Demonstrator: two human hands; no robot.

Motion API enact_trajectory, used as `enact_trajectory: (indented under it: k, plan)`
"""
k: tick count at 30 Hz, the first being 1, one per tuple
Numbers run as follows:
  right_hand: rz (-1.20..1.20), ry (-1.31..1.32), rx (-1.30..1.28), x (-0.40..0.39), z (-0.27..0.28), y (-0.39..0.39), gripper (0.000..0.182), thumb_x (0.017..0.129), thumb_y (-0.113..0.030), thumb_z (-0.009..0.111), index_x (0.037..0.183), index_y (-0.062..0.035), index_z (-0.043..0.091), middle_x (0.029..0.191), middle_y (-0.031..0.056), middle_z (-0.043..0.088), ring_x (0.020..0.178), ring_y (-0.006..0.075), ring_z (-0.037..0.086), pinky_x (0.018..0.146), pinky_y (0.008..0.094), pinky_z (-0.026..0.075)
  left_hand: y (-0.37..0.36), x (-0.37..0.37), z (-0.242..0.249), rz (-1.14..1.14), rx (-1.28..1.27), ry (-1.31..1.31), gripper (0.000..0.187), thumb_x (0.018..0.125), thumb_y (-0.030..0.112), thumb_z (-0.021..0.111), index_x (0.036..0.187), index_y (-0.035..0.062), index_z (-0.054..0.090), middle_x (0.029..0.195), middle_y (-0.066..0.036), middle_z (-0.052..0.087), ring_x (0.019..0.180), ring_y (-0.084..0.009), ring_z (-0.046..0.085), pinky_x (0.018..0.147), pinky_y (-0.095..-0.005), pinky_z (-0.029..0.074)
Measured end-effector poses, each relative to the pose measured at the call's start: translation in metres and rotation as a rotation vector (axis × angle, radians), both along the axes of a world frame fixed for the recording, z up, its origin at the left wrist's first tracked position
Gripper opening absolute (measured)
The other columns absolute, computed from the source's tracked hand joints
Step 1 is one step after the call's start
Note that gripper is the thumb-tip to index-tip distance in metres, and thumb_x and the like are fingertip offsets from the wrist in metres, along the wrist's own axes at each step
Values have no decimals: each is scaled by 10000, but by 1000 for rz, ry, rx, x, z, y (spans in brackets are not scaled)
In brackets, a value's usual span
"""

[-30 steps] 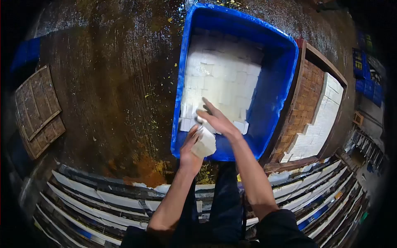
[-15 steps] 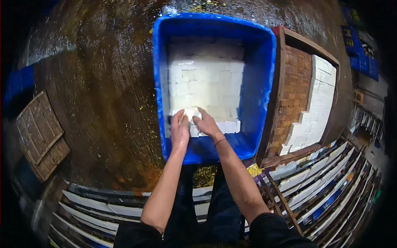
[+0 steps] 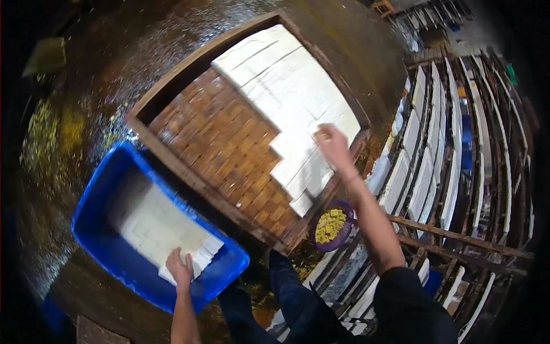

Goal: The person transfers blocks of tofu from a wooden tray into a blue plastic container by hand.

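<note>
Inside the blue tub (image 3: 91, 198), white tofu blocks (image 3: 146, 212) lie in close rows. My left hand (image 3: 181, 267) rests at the front rows, fingers apart, touching the blocks without gripping one. To the right stands a wooden frame tray (image 3: 189, 54) lined with a woven bamboo mat (image 3: 217, 140). Cut white tofu (image 3: 275, 86) covers the tray's right side, with a stepped edge toward the mat. Over this tofu is my right hand (image 3: 333, 146), its fingers curled together; whether anything is in them is hidden.
A purple bowl (image 3: 334, 243) of yellow pieces sits by the tray's front corner. Racks (image 3: 435, 155) of long white slabs on dark wooden bars fill the right side. The floor (image 3: 114, 86) is wet, with yellow scraps. A wooden board (image 3: 97, 331) lies at bottom left.
The view has swung right, bringing the tray to the middle. My right hand has left the tub and moved over the tofu in the tray. My left hand stays in the tub.
</note>
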State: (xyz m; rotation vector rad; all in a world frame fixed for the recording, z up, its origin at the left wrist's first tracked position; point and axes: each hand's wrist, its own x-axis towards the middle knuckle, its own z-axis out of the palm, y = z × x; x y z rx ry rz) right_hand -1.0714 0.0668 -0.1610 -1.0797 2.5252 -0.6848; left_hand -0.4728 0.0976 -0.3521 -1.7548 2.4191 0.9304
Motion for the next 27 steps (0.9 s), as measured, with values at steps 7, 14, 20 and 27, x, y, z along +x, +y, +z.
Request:
enact_trajectory:
  k: [7, 14, 20, 27]
  plan:
    - [-134, 266, 134, -239, -77, 57, 472, 866, -308, 675, 1239, -25, 617, 1226, 212, 630, 1165, 395, 568, 1033, 433, 429, -5, -12, -14, -140, 11, -125, 426, 803, 194, 671, 1174, 0, 595, 1245, -209, 582, 1099, -422, 567, 874, -515, 456]
    - [-81, 125, 187, -232, -79, 47, 487, 799, -329, 764, 1183, -66, 622, 1165, 165, 642, 1164, 330, 581, 979, 440, 455, -9, -39, 5, -201, -8, -273, 358, 842, 160, 600, 1168, 14, 609, 1269, -208, 563, 1189, -412, 507, 934, -537, 416]
    - [-48, -243, -81, -237, -40, 47, 434, 754, -148, 798, 1149, -66, 637, 1015, 161, 708, 907, 308, 692, 781, 389, 541, -19, -51, 21, -376, 283, -528, 315, 883, 158, 542, 1148, 10, 628, 1351, -209, 515, 1259, -441, 456, 1006, -570, 373]
    - [260, 276, 93, -216, -109, 85, 662, 849, -433, 697, 1320, -4, 516, 1241, 198, 628, 1228, 344, 555, 1145, 595, 118, -31, -62, 37, -81, 52, -193, 478, 924, 218, 549, 1342, -13, 509, 1458, -268, 394, 1325, -459, 385, 1085, -562, 317]
